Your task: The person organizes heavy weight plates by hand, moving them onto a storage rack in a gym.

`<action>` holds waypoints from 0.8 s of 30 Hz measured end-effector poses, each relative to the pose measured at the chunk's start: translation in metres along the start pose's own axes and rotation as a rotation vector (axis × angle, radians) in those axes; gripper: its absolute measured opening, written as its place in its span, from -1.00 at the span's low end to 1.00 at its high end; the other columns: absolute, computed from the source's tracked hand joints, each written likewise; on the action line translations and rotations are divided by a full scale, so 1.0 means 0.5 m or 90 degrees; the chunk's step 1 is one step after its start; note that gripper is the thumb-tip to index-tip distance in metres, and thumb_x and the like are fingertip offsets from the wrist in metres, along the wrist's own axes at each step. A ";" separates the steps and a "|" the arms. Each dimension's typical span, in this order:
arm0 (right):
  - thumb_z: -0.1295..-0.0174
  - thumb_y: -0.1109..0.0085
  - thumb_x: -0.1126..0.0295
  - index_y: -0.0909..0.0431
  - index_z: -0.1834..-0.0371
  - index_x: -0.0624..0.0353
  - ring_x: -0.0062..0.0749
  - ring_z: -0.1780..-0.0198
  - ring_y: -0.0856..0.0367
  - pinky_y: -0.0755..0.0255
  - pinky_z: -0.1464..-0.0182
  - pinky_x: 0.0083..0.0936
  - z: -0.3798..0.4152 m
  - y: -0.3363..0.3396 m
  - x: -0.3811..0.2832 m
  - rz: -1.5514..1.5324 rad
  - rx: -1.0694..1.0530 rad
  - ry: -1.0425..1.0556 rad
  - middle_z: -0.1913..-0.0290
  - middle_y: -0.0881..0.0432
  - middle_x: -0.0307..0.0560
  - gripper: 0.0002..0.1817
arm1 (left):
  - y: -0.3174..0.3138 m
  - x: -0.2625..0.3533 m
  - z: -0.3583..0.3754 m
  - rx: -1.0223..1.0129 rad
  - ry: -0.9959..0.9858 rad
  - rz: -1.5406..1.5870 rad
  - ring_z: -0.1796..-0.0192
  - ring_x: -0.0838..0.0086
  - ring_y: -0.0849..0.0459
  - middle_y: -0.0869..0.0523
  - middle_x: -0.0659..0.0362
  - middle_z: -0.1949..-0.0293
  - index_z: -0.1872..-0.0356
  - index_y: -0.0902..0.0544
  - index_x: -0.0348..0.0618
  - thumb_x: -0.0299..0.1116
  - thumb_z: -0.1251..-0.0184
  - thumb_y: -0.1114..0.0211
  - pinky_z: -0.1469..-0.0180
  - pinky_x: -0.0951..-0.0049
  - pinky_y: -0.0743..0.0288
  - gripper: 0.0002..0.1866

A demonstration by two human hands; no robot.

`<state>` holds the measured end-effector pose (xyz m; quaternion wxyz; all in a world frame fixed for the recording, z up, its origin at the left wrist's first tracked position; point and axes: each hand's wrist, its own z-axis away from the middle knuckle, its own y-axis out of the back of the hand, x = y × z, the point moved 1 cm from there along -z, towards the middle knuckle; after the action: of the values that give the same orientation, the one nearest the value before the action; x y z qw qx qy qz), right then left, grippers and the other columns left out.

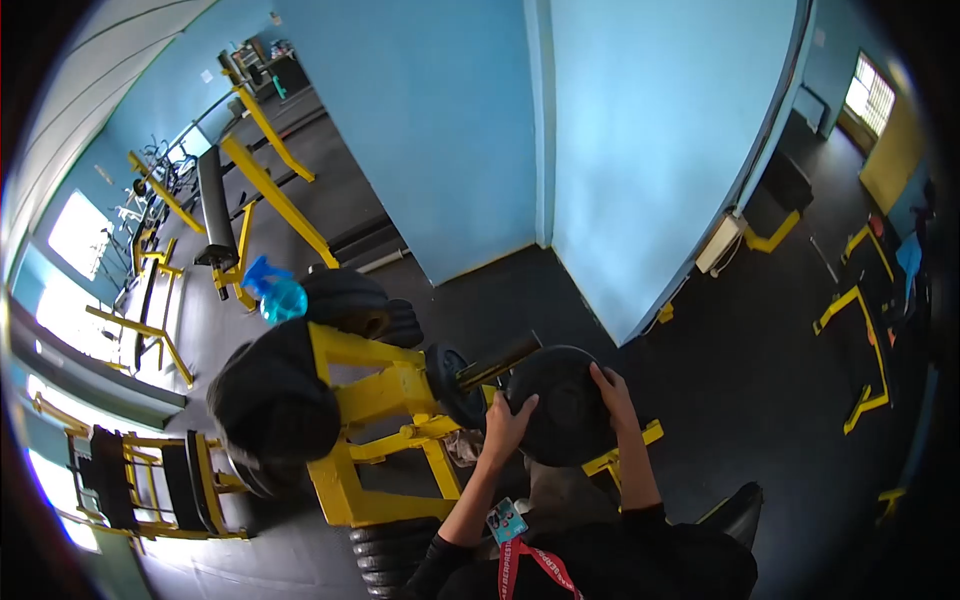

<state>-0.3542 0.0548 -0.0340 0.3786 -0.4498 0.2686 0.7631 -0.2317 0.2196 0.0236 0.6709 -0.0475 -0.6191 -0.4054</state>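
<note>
A round black weight plate is gripped at its edges between my two hands, near the end of a metal post. My left hand holds the left edge, its thumb pointing across toward the plate's face. On the opposite edge my right hand is closed, fingers at the rim. A smaller dark plate sits further in on the post, against the yellow rack frame. The plate I hold overlaps the end of the post in this view.
Several stacked plates lie below the frame. A blue spray bottle rests on top beside larger black plates. A blue wall corner stands ahead. Yellow benches are at left, more yellow equipment at right.
</note>
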 end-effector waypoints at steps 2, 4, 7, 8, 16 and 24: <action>0.03 -0.07 -0.14 -0.40 0.05 0.36 -0.26 0.02 -0.43 -0.26 0.00 -0.49 -0.104 -0.015 0.006 0.033 0.014 -0.031 0.08 -0.47 0.09 -0.27 | -0.009 0.032 -0.074 0.033 -0.031 -0.028 0.14 -0.02 -0.52 -0.53 -0.26 0.27 0.24 -0.38 -0.48 -0.12 -0.01 -0.25 0.15 0.28 -0.39 -0.47; 0.03 -0.06 -0.16 -0.39 0.03 0.36 -0.24 0.00 -0.42 -0.26 -0.01 -0.47 -0.197 -0.029 0.009 0.033 -0.010 -0.037 0.06 -0.46 0.11 -0.26 | -0.019 0.053 -0.143 0.009 -0.010 -0.045 0.14 -0.01 -0.52 -0.53 -0.26 0.26 0.22 -0.37 -0.49 -0.11 -0.01 -0.25 0.14 0.28 -0.38 -0.45; 0.05 -0.06 -0.17 -0.38 0.02 0.35 -0.21 -0.02 -0.41 -0.25 -0.03 -0.46 -0.271 -0.056 -0.014 0.017 -0.061 -0.045 0.04 -0.45 0.12 -0.24 | -0.027 0.077 -0.214 0.001 0.072 -0.067 0.13 0.05 -0.53 -0.54 -0.23 0.26 0.19 -0.37 -0.49 -0.10 0.01 -0.26 0.13 0.31 -0.37 -0.42; 0.05 -0.07 -0.17 -0.38 0.02 0.35 -0.20 -0.03 -0.41 -0.25 -0.03 -0.46 -0.288 -0.063 -0.022 0.001 -0.088 -0.041 0.04 -0.45 0.12 -0.24 | -0.031 0.081 -0.234 -0.006 0.080 -0.072 0.13 0.05 -0.53 -0.54 -0.23 0.26 0.19 -0.37 -0.49 -0.10 0.01 -0.26 0.13 0.31 -0.37 -0.42; -0.10 -0.01 -0.02 -0.40 0.09 0.35 -0.46 0.09 -0.45 -0.29 0.06 -0.59 -0.380 -0.138 0.022 -0.136 -0.246 -0.118 0.16 -0.50 -0.07 -0.42 | -0.031 0.090 -0.301 0.028 0.103 -0.148 0.21 0.00 -0.55 -0.52 -0.27 0.32 0.26 -0.33 -0.51 -0.18 0.08 -0.31 0.19 0.29 -0.40 -0.44; -0.16 0.03 0.07 -0.39 0.05 0.30 -0.51 0.09 -0.44 -0.31 0.05 -0.61 -0.396 -0.197 0.055 -0.308 -0.379 -0.214 0.14 -0.49 -0.14 -0.50 | -0.036 0.063 -0.305 0.039 0.150 -0.187 0.13 -0.04 -0.51 -0.51 -0.30 0.27 0.23 -0.31 -0.49 -0.22 0.13 -0.32 0.09 0.25 -0.37 -0.43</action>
<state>-0.1864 -0.0285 -0.1547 0.4388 -0.4586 -0.1424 0.7595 -0.1249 0.1062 0.0081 0.6733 0.1117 -0.5488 -0.4827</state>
